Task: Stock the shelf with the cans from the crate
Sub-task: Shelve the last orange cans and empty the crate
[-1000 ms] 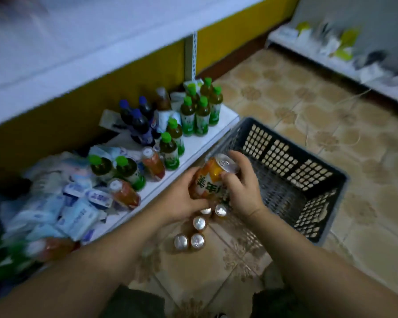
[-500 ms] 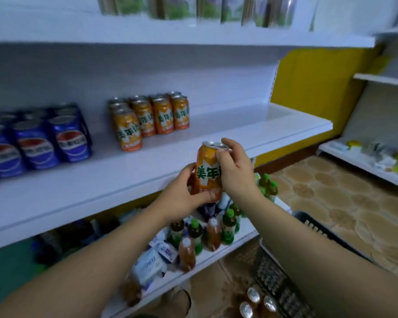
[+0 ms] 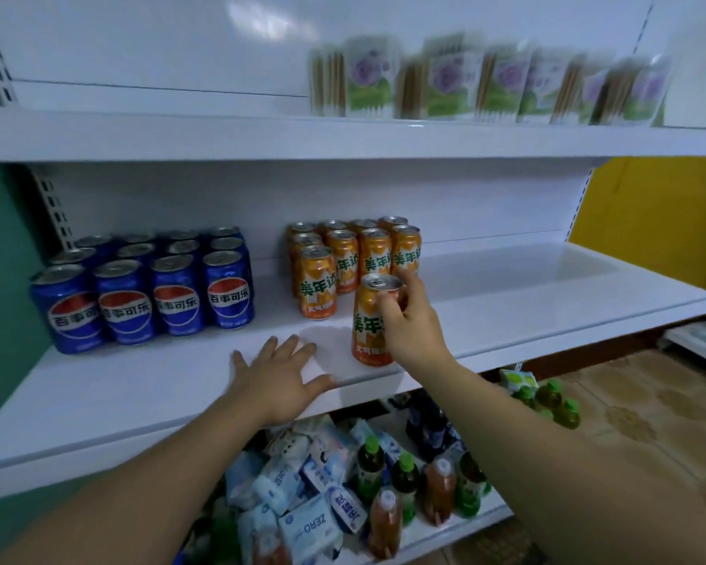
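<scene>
**A:** Where is the orange can (image 3: 372, 320)?

**B:** Upright near the front edge of the middle shelf (image 3: 526, 303), and its base looks set on the board. The right hand (image 3: 416, 332) grips it from three o'clock, fingers (image 3: 415, 291) curled round its upper half.

**A:** And the left hand (image 3: 280, 377)?

**B:** Palm down on the shelf at the can's nine o'clock, just beside it, fingers spread and holding nothing.

**A:** What else is there?

**B:** A block of matching orange cans (image 3: 355, 254) stands just behind at twelve o'clock. Blue Pepsi cans (image 3: 147, 291) are grouped farther off at ten o'clock. Blurred packets (image 3: 490, 83) line the top shelf at one o'clock. On the bottom shelf, at six o'clock, stand green-capped bottles (image 3: 404, 479) beside a heap of tissue packs (image 3: 306, 519).
</scene>
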`<state>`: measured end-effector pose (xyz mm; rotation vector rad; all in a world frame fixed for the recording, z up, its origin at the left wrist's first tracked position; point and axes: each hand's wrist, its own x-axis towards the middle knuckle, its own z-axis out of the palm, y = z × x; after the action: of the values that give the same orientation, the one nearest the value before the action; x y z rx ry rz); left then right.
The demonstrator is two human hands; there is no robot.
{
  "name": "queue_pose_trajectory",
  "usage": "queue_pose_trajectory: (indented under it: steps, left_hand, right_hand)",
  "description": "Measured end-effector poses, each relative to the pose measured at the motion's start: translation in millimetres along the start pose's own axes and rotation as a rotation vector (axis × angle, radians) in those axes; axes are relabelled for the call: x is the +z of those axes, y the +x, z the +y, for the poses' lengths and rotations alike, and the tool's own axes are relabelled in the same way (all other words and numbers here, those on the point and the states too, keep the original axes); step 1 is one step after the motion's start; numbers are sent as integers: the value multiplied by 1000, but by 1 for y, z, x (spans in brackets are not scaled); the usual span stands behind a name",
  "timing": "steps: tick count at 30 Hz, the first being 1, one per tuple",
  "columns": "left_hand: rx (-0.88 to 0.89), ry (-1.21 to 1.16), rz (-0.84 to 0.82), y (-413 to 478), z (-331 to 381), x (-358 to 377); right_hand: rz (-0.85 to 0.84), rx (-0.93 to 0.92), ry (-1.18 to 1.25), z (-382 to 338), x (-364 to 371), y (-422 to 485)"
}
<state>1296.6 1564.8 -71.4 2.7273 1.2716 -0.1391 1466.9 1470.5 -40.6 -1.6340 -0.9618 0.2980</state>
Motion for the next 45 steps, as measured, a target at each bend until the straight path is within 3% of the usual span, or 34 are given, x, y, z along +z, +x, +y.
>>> queue_pose_trajectory:
  steps: [8,20,29,35,42,45]
  left_hand:
    - [-16,39,63,5,0,9]
    - [0,35,88,5,0,12]
    - [4,38,92,7,-2,14]
    - [1,28,94,5,-1,11]
    - [-20,1,30,-1,8,0]
    - [103,-86,41,-5,48,-7]
  right_hand:
    - [25,-182,-207,24,10,8]
    - [-34,-145,-154,37,38,69]
    - [-40,-186,-308,47,51,100]
    - [-88,-51,-358,39,54,104]
    - [-218,39,-694,32,-20,51]
    - [-191,131,-775,36,-75,23]
